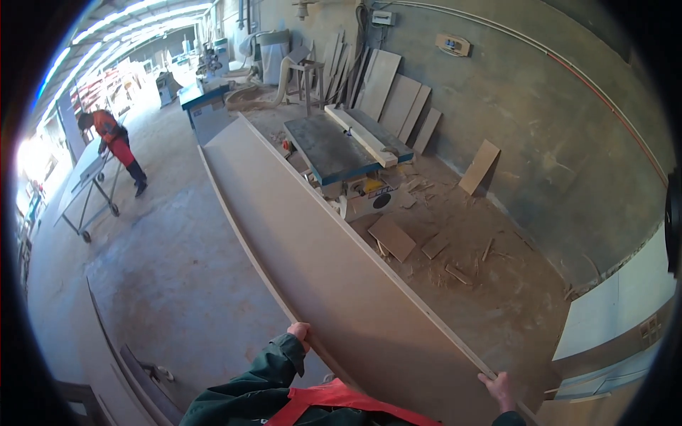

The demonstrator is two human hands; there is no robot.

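A long brown wooden panel (312, 234) with raised strips along its long edges stretches from my body toward the far left. My left hand (299, 331) is closed round its left edge, near my body. On the opposite edge, lower right, my right hand (499, 389) grips the strip with fingers partly hidden beneath. The panel's far end reaches a blue-edged machine (202, 103); whether it rests there I cannot tell. Just right of the panel stands a saw table (316, 145) with a pale wooden fence (362, 135) across its top.
Offcuts (392, 238) and sawdust cover the floor by the saw table. Several boards (401, 99) lean on the grey wall. A co-worker (114, 138) bends over a wheeled cart (89, 174) at far left. White panels (614, 305) stand at right; long boards (117, 383) lie lower left.
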